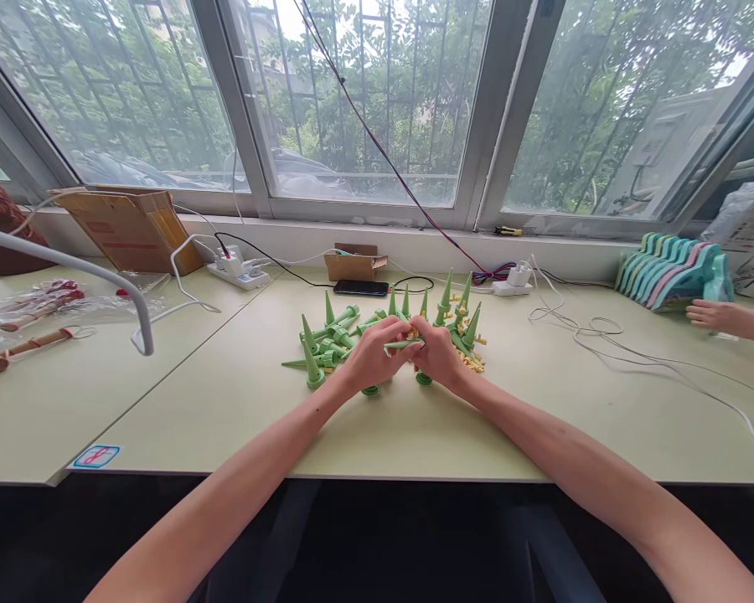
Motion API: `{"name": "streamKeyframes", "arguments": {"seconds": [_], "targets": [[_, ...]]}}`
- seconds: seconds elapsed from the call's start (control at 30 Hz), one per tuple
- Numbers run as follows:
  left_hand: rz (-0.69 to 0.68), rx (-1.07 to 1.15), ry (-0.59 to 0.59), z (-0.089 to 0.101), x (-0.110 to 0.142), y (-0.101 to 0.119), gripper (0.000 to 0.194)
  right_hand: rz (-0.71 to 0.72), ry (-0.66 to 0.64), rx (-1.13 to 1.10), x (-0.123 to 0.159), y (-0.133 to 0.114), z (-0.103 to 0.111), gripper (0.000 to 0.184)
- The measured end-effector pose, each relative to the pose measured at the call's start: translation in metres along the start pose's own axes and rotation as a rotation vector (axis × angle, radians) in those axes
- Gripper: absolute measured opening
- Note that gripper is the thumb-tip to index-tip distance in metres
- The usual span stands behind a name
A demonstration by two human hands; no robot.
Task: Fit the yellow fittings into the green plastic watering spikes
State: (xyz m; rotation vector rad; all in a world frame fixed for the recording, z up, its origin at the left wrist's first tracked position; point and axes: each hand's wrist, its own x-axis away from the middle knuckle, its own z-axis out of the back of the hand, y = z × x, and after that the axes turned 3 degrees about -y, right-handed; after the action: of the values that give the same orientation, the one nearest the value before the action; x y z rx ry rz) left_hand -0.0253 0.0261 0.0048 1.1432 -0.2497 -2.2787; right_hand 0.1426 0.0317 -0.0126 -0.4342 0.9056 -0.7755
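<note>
Both my hands meet over the middle of the table. My left hand (380, 352) is closed around a green plastic watering spike (400, 344), its pointed end toward the left. My right hand (436, 350) is pinched against the same spike's other end, where a bit of yellow shows between the fingers. Left of my hands lies a heap of green spikes (333, 339), some upright and some on their sides. More green spikes (446, 301) stand beyond and to the right, several with yellow valve pieces. Small loose yellow valve pieces (473, 362) are piled beside my right hand.
A black phone (360, 288) lies before a small cardboard box (355, 265). Power strips (242, 275) and loose white cables (578, 327) run along the back and right. Another person's hand (713, 316) touches coloured hangers (672, 272) at the far right. Wooden items (28, 350) lie left.
</note>
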Motion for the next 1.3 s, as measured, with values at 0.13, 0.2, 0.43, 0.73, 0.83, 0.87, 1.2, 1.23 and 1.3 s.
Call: {"name": "streamKeyframes", "arguments": {"seconds": [0.13, 0.2, 0.43, 0.73, 0.83, 0.87, 1.2, 1.23, 1.3], "targets": [[-0.016, 0.001, -0.001, 0.0009, 0.0, -0.0005, 0.015, 0.028, 0.031, 0.046, -0.0003, 0.0029, -0.0015, 0.012], [-0.02, -0.001, -0.001, 0.0017, 0.0002, -0.0009, 0.015, 0.045, 0.053, 0.079, -0.0007, 0.0047, -0.0025, 0.011], [-0.008, -0.012, 0.005, 0.0013, 0.0007, -0.0007, 0.016, 0.042, 0.078, 0.101, -0.0023, 0.0062, -0.005, 0.009], [0.013, -0.051, 0.021, 0.0004, 0.0009, -0.0025, 0.012, -0.032, 0.07, 0.115, -0.0031, -0.0009, -0.0043, 0.013], [0.017, -0.057, 0.022, -0.0001, 0.0012, -0.0026, 0.012, -0.032, 0.082, 0.153, -0.0034, -0.0008, -0.0045, 0.013], [0.018, -0.058, 0.023, -0.0003, 0.0012, -0.0027, 0.012, -0.034, 0.085, 0.166, -0.0034, -0.0005, -0.0047, 0.014], [0.018, -0.069, 0.041, -0.0003, 0.0005, -0.0037, 0.016, -0.01, 0.06, 0.189, -0.0026, 0.0039, -0.0064, 0.017], [0.021, -0.068, 0.05, -0.0002, 0.0003, -0.0032, 0.017, -0.007, 0.055, 0.181, -0.0026, 0.0032, -0.0062, 0.02], [0.037, -0.055, 0.068, -0.0001, -0.0002, -0.0021, 0.018, -0.02, 0.055, 0.18, -0.0028, 0.0011, -0.0058, 0.026]]}}
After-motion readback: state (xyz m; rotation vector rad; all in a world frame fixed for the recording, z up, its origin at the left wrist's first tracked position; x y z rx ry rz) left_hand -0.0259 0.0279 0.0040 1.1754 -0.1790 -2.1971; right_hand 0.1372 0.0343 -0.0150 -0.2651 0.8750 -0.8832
